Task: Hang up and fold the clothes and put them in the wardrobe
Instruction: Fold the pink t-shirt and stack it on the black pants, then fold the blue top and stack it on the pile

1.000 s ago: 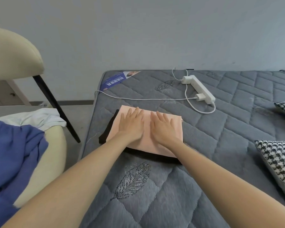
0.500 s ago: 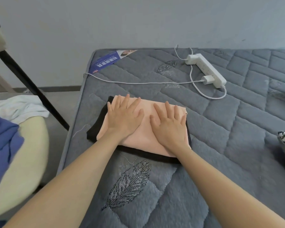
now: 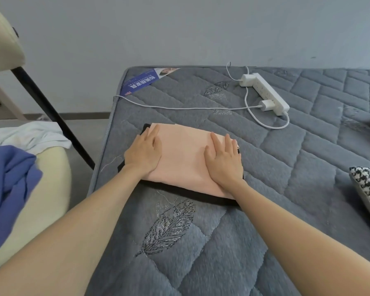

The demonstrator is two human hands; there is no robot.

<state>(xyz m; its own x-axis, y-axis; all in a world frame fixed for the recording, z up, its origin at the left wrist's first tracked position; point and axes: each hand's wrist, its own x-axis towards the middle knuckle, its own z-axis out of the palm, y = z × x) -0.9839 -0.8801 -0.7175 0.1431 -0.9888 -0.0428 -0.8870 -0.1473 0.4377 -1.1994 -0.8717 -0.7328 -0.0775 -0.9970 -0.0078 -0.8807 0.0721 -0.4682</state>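
We lay both palms flat on the folded pink garment (image 3: 184,159), fingers straight and gripping nothing: our left hand (image 3: 143,154) at its left edge, our right hand (image 3: 224,165) at its right edge. The pink piece lies on a folded black garment (image 3: 190,192), near the left side of the grey quilted mattress (image 3: 286,167). A white power strip (image 3: 267,92) lies beyond it. On the cream chair (image 3: 51,189) to our left lie a blue garment (image 3: 11,184) and a white garment (image 3: 28,135).
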